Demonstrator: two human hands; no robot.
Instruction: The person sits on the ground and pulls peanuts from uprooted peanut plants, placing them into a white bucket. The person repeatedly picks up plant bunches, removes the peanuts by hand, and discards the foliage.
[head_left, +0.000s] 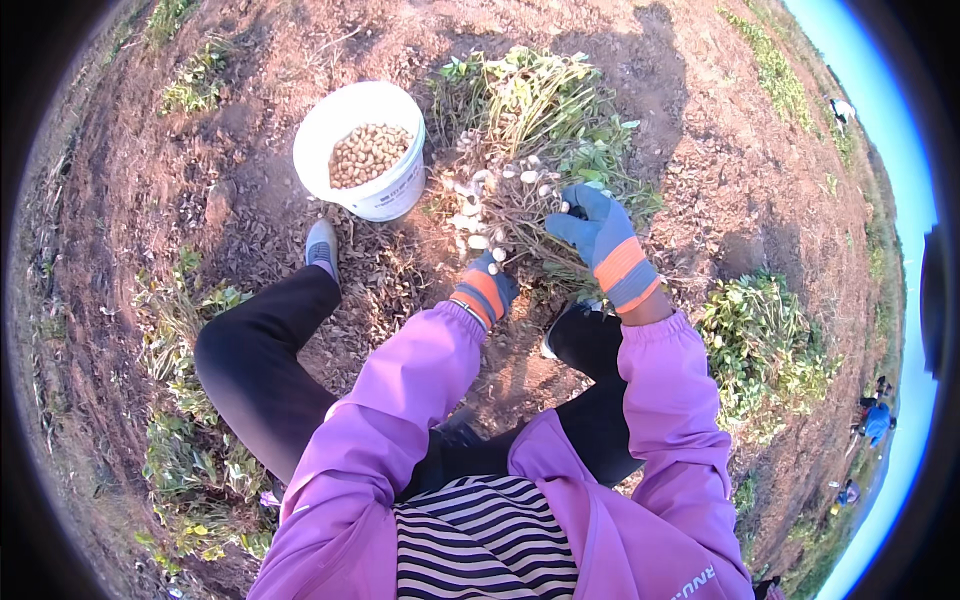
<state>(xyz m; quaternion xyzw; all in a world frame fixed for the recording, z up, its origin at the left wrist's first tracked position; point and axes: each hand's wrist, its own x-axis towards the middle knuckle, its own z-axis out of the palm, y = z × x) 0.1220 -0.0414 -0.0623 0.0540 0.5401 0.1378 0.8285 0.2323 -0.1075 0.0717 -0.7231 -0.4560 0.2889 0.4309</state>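
Uprooted peanut plants lie on the soil before me, their roots and pale pods towards me. My left hand, in a grey and orange glove, is at the near left edge of the root cluster, beside a few peanut pods; its fingers are partly hidden, so its hold is unclear. My right hand, gloved alike, is at the right side of the roots with thumb and fingers curled near a pod; whether it grips anything cannot be made out. A white plastic bucket, partly filled with peanuts in their shells, stands to the left.
Heaps of pulled plants lie on the right and on the left. My left shoe rests just below the bucket. Far off at the right edge are several people, one in blue. Dry leaves litter the soil.
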